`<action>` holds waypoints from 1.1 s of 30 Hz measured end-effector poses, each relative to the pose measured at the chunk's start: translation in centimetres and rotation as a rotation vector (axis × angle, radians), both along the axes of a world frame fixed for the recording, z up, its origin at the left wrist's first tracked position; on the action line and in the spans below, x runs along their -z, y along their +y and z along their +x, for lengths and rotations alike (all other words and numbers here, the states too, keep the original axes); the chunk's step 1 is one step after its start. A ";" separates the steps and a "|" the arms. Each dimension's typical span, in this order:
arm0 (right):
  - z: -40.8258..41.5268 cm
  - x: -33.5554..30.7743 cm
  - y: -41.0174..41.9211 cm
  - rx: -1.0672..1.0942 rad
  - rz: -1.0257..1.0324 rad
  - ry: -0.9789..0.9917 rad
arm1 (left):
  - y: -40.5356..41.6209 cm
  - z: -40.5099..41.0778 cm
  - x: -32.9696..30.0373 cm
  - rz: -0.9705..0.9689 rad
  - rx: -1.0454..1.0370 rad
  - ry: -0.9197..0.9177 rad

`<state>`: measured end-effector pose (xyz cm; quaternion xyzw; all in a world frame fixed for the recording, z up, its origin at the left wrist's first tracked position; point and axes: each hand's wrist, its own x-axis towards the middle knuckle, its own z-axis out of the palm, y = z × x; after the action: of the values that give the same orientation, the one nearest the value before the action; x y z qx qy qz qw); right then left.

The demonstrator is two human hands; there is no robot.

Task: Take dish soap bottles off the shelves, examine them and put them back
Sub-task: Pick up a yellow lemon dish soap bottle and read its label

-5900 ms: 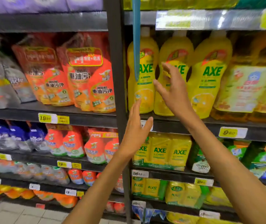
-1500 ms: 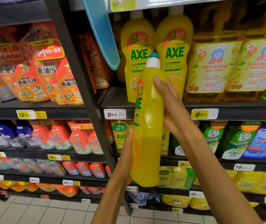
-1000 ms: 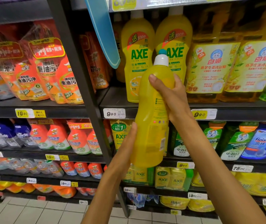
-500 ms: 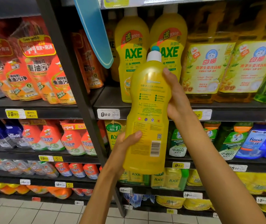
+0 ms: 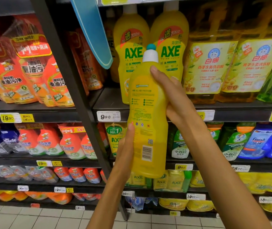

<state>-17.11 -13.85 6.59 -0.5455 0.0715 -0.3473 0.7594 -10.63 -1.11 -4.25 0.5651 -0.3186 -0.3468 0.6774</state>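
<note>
A: Report the position of the item under inspection.

B: The tall yellow plastic dish soap bottle (image 5: pixel 147 123) with a white cap and teal tip is held upright, clear of the shelving, in front of the dark metal shelf edge (image 5: pixel 231 113). Its back label faces the camera: fine print, a small square code and a barcode near the lower right.

A: Left hand status?

B: The left hand (image 5: pixel 125 151) is pressed against the lower left side of the bottle. The thumb lies flat up the label edge. The fingers pass behind the bottle and are hidden, so the full wrap cannot be confirmed; contact is firm along the palm.

A: Right hand status?

B: The right hand (image 5: pixel 173 96) is closed around the upper body just below the neck. The thumb crosses the front surface, with the remaining fingers behind the right side.

A: Surroundings?

B: Directly behind the cap stand two matching yellow AXE bottles (image 5: pixel 132 52) on the shelf, upright and touching each other. To their right sit amber bottles with pale cat-logo labels (image 5: pixel 211 68). Left of the black upright post (image 5: pixel 62 76) are orange refill pouches (image 5: pixel 32 71). A white price tag reading 9.90 (image 5: pixel 108 116) is fixed to the shelf edge, just left of the held bottle. A teal curved sign (image 5: pixel 92 30) hangs near the post.
</note>
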 end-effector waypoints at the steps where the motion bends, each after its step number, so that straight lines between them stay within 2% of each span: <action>1: -0.1 -0.2 0.1 -0.041 0.012 -0.005 | 0.1 0.1 0.0 -0.028 0.013 0.017; 5: 0.2 0.0 0.0 -0.227 0.136 -0.048 | 0.6 0.6 -0.4 -0.105 0.147 0.232; 7: 0.9 0.4 0.4 -0.362 0.169 -0.088 | 0.5 0.2 -0.3 -0.110 0.174 0.283; 9: 1.5 0.5 0.6 -0.367 0.152 -0.116 | 0.4 -0.2 -0.1 -0.103 0.182 0.297; 12: 1.6 0.6 0.6 -0.262 0.167 -0.118 | 0.6 0.0 -0.4 -0.034 0.128 0.203; 16: 1.2 0.7 1.0 0.120 0.006 -0.040 | 1.2 0.2 -0.9 -0.002 0.105 -0.008; 19: 1.3 0.5 1.3 0.253 -0.011 0.045 | 1.4 -0.3 -1.1 -0.009 0.119 -0.065; 24: 0.5 0.0 -0.3 0.178 -0.060 0.163 | 1.0 -1.1 -0.7 -0.017 0.071 0.146; 29: 0.2 0.7 -1.2 -0.048 0.128 0.018 | 1.2 -0.9 -1.1 0.036 0.119 0.333; 33: 0.0 1.0 -1.5 -0.024 0.136 -0.037 | 1.1 -1.4 -1.5 0.023 0.181 0.386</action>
<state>-17.13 -15.37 5.63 -0.4869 0.0743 -0.3426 0.8000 -12.00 0.04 -2.74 0.4652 -0.2284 -0.5115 0.6854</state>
